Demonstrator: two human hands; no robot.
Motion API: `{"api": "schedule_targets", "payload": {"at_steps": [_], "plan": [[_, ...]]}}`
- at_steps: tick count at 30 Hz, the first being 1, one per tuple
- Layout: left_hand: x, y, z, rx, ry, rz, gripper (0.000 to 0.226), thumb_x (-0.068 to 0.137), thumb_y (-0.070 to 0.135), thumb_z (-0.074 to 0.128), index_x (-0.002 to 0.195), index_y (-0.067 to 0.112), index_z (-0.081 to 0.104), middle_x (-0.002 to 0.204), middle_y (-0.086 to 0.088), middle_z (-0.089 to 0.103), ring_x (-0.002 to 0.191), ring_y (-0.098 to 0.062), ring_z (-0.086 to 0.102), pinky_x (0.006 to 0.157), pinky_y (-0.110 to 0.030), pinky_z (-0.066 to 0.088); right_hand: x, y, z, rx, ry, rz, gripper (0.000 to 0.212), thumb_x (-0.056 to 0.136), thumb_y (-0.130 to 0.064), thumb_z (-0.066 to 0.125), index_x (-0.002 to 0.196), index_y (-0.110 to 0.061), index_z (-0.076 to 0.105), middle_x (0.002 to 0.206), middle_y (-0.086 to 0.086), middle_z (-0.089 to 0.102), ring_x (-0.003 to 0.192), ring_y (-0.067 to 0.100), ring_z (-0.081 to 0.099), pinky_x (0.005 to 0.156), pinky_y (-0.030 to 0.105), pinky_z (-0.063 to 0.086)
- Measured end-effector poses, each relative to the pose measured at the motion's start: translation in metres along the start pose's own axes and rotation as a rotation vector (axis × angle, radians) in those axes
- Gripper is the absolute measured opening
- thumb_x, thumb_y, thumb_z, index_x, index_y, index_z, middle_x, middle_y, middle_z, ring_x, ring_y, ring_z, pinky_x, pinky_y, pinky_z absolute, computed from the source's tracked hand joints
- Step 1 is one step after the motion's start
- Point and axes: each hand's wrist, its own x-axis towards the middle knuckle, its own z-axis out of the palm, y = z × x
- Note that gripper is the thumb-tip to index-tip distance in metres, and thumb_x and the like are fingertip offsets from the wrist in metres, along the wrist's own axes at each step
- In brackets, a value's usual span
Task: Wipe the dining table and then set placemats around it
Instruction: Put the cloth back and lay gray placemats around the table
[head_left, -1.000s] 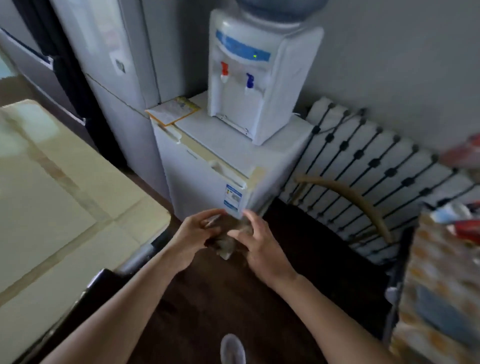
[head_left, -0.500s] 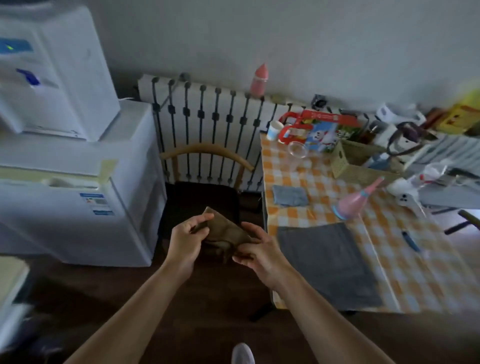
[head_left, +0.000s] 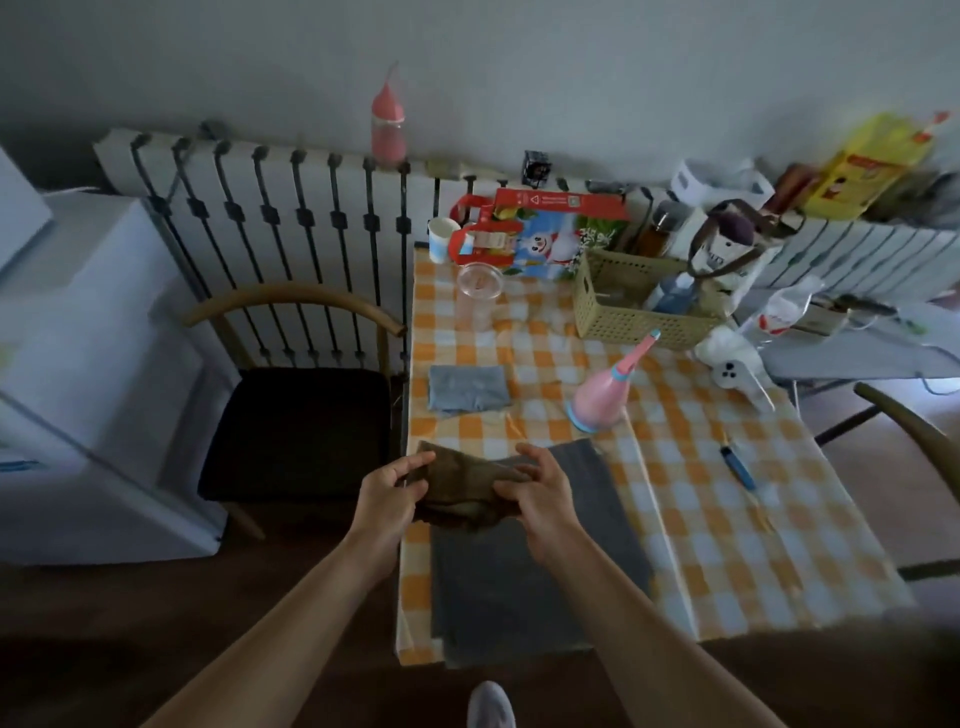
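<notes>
I hold a folded brown cloth (head_left: 457, 486) between both hands just above the near left corner of a table covered in an orange-and-white checked cloth (head_left: 691, 499). My left hand (head_left: 387, 493) pinches the brown cloth's left end and my right hand (head_left: 543, 493) grips its right end. Under my hands a dark grey placemat (head_left: 519, 587) lies flat on the table, reaching its near edge. A smaller folded grey-blue cloth (head_left: 467, 387) lies farther back on the table's left side.
A pink spray bottle (head_left: 602, 397), a clear cup (head_left: 478, 296), a beige basket (head_left: 631, 306), a colourful carton (head_left: 540, 236) and a blue pen (head_left: 737, 467) crowd the table. A chair (head_left: 296, 426) stands left of it, by a white cabinet (head_left: 78, 364) and the radiator (head_left: 291, 208).
My view has swung right from the water dispenser to the checked table. Both hands kept hold of the brown cloth and carried it over the table's near left corner, above the grey placemat.
</notes>
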Motion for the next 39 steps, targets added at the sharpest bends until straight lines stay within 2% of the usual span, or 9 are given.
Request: {"api": "schedule_targets", "payload": {"at_steps": [4, 7, 15, 19, 21, 25, 30, 36, 39], "plan": [[0.058, -0.003, 0.055, 0.004, 0.067, -0.075, 0.037, 0.093, -0.006, 0.046, 0.118, 0.016, 0.063, 0.122, -0.012, 0.059, 0.107, -0.024, 0.06, 0.091, -0.042, 0.053, 0.079, -0.022, -0.025, -0.198, -0.019, -0.074, 0.038, 0.073, 0.01, 0.065, 0.087, -0.026, 0.058, 0.088, -0.001, 0.062, 0.081, 0.015, 0.061, 0.056, 0.018, 0.049], [0.1, -0.003, 0.083, -0.011, 0.121, -0.13, 0.039, 0.095, -0.005, 0.043, 0.121, 0.018, 0.06, 0.121, -0.008, 0.058, 0.102, -0.021, 0.06, 0.079, -0.035, 0.056, 0.131, -0.031, -0.03, -0.311, -0.044, -0.121, 0.034, 0.074, 0.011, 0.063, 0.076, -0.023, 0.059, 0.077, -0.004, 0.06, 0.075, 0.013, 0.058, 0.051, 0.013, 0.045], [0.153, -0.019, 0.1, 0.039, 0.129, -0.202, 0.048, 0.096, -0.003, 0.038, 0.138, 0.018, 0.046, 0.134, -0.004, 0.05, 0.112, -0.018, 0.052, 0.097, -0.036, 0.045, 0.208, -0.017, -0.029, -0.45, -0.158, -0.097, 0.041, 0.085, 0.005, 0.054, 0.114, -0.023, 0.059, 0.106, -0.003, 0.058, 0.093, 0.013, 0.056, 0.066, 0.018, 0.049], [0.142, -0.026, 0.084, 0.137, 0.192, -0.192, 0.044, 0.096, 0.004, 0.045, 0.138, 0.017, 0.046, 0.139, -0.002, 0.047, 0.124, -0.022, 0.048, 0.098, -0.036, 0.043, 0.204, -0.006, -0.046, -0.551, -0.156, -0.158, 0.052, 0.083, 0.003, 0.054, 0.129, -0.019, 0.053, 0.122, 0.002, 0.056, 0.108, 0.018, 0.055, 0.085, 0.031, 0.049], [0.125, -0.031, 0.069, 0.215, 0.258, -0.195, 0.038, 0.095, 0.008, 0.048, 0.132, 0.017, 0.052, 0.132, -0.002, 0.054, 0.116, -0.02, 0.053, 0.099, -0.039, 0.046, 0.191, 0.001, -0.068, -0.644, -0.089, -0.203, 0.047, 0.082, 0.003, 0.054, 0.126, -0.015, 0.056, 0.121, 0.006, 0.058, 0.11, 0.022, 0.055, 0.092, 0.035, 0.047], [0.074, -0.05, 0.041, 0.397, 0.309, -0.254, 0.031, 0.092, 0.015, 0.052, 0.123, 0.017, 0.057, 0.118, -0.005, 0.06, 0.105, -0.023, 0.058, 0.096, -0.046, 0.049, 0.152, 0.029, -0.127, -0.743, 0.02, -0.142, 0.031, 0.081, 0.001, 0.06, 0.11, -0.01, 0.059, 0.108, 0.012, 0.06, 0.1, 0.029, 0.058, 0.081, 0.037, 0.047], [0.031, -0.075, 0.042, 0.498, 0.269, -0.359, 0.041, 0.093, 0.02, 0.054, 0.133, 0.015, 0.048, 0.13, -0.005, 0.052, 0.115, -0.023, 0.052, 0.098, -0.042, 0.046, 0.111, 0.055, -0.186, -0.95, 0.101, 0.022, 0.032, 0.089, -0.01, 0.058, 0.12, -0.01, 0.053, 0.117, 0.009, 0.054, 0.09, 0.022, 0.053, 0.062, 0.026, 0.042], [0.021, -0.096, 0.055, 0.389, 0.319, -0.478, 0.039, 0.095, 0.016, 0.054, 0.132, 0.007, 0.045, 0.123, -0.011, 0.052, 0.107, -0.03, 0.053, 0.091, -0.046, 0.047, 0.092, 0.071, -0.193, -0.823, 0.11, 0.228, 0.009, 0.088, -0.007, 0.056, 0.098, -0.007, 0.057, 0.085, 0.005, 0.058, 0.07, 0.017, 0.055, 0.058, 0.034, 0.051], [0.022, -0.103, 0.057, 0.428, 0.366, -0.479, 0.032, 0.095, 0.013, 0.053, 0.126, 0.005, 0.05, 0.105, -0.009, 0.054, 0.098, -0.03, 0.055, 0.092, -0.05, 0.048, 0.089, 0.077, -0.193, -0.784, 0.134, 0.243, 0.013, 0.089, -0.011, 0.058, 0.102, -0.009, 0.056, 0.086, 0.002, 0.055, 0.073, 0.017, 0.055, 0.055, 0.029, 0.048]]}}
